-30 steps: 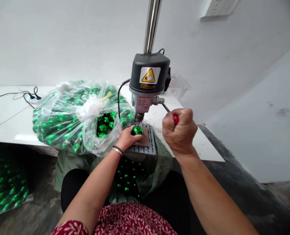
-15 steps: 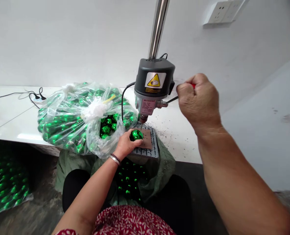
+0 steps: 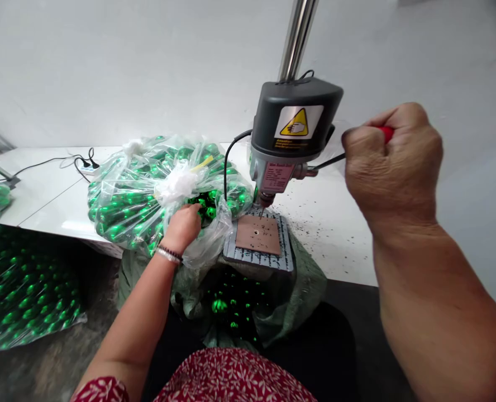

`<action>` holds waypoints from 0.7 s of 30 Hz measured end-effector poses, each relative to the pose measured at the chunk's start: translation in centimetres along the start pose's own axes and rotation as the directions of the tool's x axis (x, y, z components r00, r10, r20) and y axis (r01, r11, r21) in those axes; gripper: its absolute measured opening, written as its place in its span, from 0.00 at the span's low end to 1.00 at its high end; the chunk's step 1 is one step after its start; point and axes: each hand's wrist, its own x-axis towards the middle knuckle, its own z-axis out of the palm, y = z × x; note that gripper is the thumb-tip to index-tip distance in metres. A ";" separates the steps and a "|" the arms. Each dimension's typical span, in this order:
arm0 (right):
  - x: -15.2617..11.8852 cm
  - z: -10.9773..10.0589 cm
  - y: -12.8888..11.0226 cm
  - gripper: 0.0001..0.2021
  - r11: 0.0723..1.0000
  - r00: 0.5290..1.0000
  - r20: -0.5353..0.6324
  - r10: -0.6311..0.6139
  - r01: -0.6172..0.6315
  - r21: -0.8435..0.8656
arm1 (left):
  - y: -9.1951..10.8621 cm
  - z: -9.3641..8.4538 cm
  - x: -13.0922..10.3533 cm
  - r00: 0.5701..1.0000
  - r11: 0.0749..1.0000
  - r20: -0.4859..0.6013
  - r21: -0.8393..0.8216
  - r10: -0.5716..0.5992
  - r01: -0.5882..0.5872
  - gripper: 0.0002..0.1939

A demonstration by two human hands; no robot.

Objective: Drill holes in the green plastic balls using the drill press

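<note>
My left hand (image 3: 185, 226) reaches into the opening of a clear plastic bag (image 3: 124, 215) of shiny green balls (image 3: 208, 211); its fingertips are hidden among them. My right hand (image 3: 392, 162) is wrapped round the red-knobbed lever (image 3: 329, 162) of a bench drill (image 3: 296, 120). Below the drill bit, a brown board (image 3: 258, 234) with a small hole lies on the grey slotted base (image 3: 287, 259), with no ball on it. Dark shavings are scattered over the base and board.
An open green sack (image 3: 309, 285) with green balls inside hangs below the drill base. More bagged balls (image 3: 25, 296) lie at the lower left. A power strip with black plugs (image 3: 89, 166) and cables rests on the white table (image 3: 47, 198) behind the bag.
My left hand has left the board and moved left into the bag. The green ball it held on the board is gone from there. My right hand stays on the lever; the view has shifted left.
</note>
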 end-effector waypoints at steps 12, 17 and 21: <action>0.0 -0.1 0.2 0.04 0.998 0.998 -0.010 -0.056 0.056 0.042 | -1.1 1.6 3.8 0.977 0.993 0.180 0.022 -0.117 0.115 0.27; -0.1 0.1 0.5 0.04 0.996 0.996 -0.012 -0.084 0.085 0.040 | 0.0 -0.1 0.0 0.984 0.654 0.136 -0.756 0.113 0.030 0.34; -0.1 0.0 0.2 0.06 0.995 0.998 -0.003 -0.066 0.066 0.079 | 2.0 0.8 -2.0 0.959 0.252 0.247 -0.946 0.141 0.206 0.34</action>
